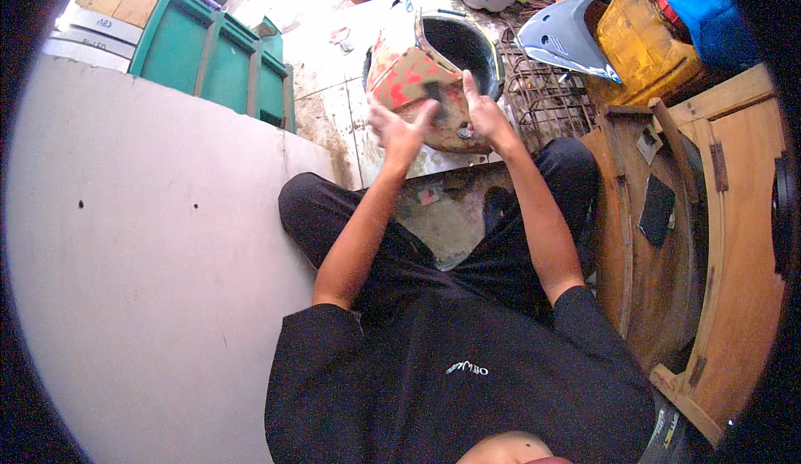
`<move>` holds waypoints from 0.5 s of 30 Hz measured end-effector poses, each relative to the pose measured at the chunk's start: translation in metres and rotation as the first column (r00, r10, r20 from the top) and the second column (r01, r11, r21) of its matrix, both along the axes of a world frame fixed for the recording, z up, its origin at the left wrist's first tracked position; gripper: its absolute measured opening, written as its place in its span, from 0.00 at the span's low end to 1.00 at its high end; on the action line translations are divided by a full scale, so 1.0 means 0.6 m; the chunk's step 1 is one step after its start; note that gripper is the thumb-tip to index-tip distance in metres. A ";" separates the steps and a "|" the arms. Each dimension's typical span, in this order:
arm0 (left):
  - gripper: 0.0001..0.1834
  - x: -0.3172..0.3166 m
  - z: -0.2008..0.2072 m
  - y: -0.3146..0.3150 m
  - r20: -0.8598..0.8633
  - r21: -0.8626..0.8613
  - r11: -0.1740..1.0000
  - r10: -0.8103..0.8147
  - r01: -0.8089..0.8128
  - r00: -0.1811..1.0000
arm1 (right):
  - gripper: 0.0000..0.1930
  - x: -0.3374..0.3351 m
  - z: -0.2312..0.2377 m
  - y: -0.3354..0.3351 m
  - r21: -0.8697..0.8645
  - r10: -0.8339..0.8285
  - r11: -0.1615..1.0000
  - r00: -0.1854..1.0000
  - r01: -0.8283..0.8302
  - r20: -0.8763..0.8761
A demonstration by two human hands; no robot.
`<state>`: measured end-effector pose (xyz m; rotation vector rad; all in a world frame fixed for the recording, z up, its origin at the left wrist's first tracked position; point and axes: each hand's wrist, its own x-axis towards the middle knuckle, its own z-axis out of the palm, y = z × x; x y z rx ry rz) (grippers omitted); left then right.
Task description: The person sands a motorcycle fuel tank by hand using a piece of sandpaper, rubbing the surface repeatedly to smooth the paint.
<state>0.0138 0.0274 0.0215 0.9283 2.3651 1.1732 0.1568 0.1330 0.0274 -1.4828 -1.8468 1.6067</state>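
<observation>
A full-face motorcycle helmet (399, 76), its shell patchy tan and red, sits in front of me, its dark opening turned to the far right. My left hand (402, 134) is at the helmet's near left side, thumb and fingers spread, a little blurred by motion. On the near right side, my right hand (488, 122) grips the helmet, thumb stretched up along the shell and the other fingers partly hidden. Between my hands a dark patch (434, 101) shows on the shell; I cannot tell whether it is part of the helmet or a separate piece.
Right of the helmet lies a rusty wire grid (542, 88), with a grey plastic fairing (566, 34) and a dirty yellow jerrycan (647, 42) beyond. Wooden furniture (743, 214) stands at my right. A pale board (150, 239) and a green panelled piece (204, 51) are at my left.
</observation>
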 end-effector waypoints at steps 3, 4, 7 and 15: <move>0.71 0.016 -0.001 -0.003 0.033 0.055 0.998 0.002 -0.004 0.999 | 0.53 0.006 -0.029 0.014 -0.015 -0.013 1.000 1.000 0.013 -0.026; 0.71 0.026 -0.005 -0.019 -0.035 0.129 0.989 -0.069 0.073 0.997 | 0.53 -0.007 -0.014 0.001 0.032 -0.014 0.999 0.997 0.017 -0.073; 0.71 0.027 -0.009 -0.037 -0.081 0.069 0.994 -0.080 0.086 0.993 | 0.50 0.008 0.026 -0.003 -0.214 0.092 0.970 0.991 -0.112 -0.101; 0.69 0.041 -0.010 -0.011 -0.056 0.215 0.975 -0.050 0.061 0.997 | 0.53 0.012 0.034 -0.005 -0.586 -0.255 0.801 0.815 -0.123 -0.520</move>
